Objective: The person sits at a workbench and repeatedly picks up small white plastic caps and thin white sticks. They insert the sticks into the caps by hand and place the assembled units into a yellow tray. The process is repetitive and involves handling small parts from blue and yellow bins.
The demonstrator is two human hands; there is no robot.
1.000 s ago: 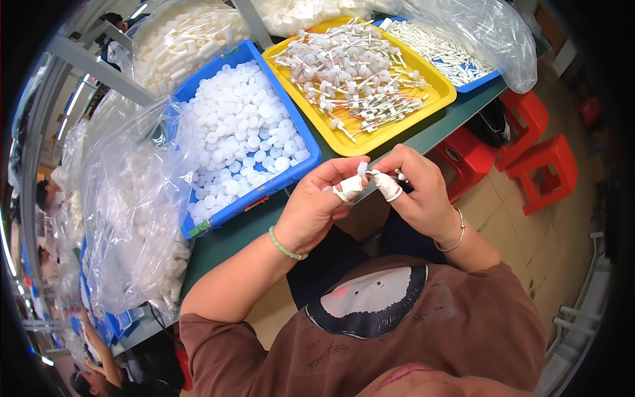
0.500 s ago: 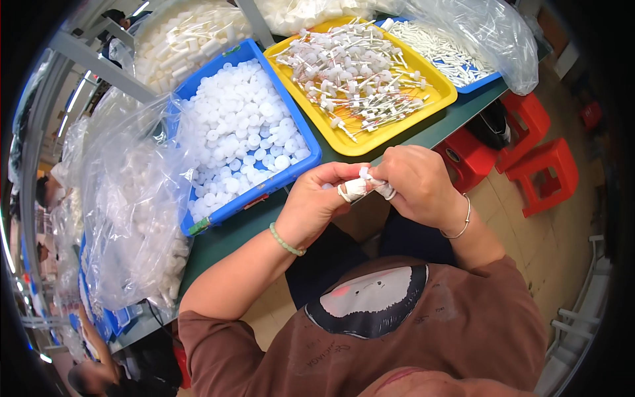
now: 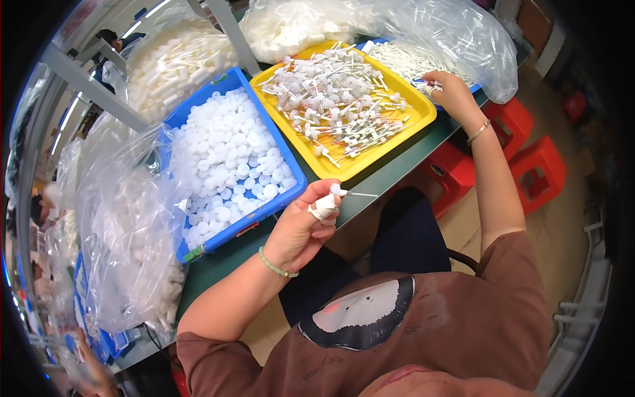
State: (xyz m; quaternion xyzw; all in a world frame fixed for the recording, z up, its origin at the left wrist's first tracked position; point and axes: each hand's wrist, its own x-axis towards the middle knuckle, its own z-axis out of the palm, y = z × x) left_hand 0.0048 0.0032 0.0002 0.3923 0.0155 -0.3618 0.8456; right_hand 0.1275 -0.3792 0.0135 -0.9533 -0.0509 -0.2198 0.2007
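Note:
My left hand (image 3: pixel 299 231) is raised at the table's front edge, thumb and forefinger pinching a small white plastic piece with a thin metal pin (image 3: pixel 338 190) that sticks out to the right. White tape wraps a digit of this hand. At the far right, my right hand (image 3: pixel 456 99) reaches to the near edge of a tray of slim white rods (image 3: pixel 420 61). Its fingers, also taped, are closed together; what they hold, if anything, cannot be made out. Between the hands lies a yellow tray (image 3: pixel 387 151) heaped with white pieces on rods with reddish strands.
Left of the yellow tray is a blue tray (image 3: pixel 233 238) of small round white pieces. A clear plastic bag (image 3: pixel 126 231) of white parts bulges beside it. More bags of white cylinders (image 3: pixel 178 69) stand behind, near a grey post (image 3: pixel 231 33). Red stools (image 3: pixel 539 172) stand at right.
My hands were together at the table edge and have parted. The right moved far and right to the rod tray; the left stays near the edge, holding the small white piece with the pin.

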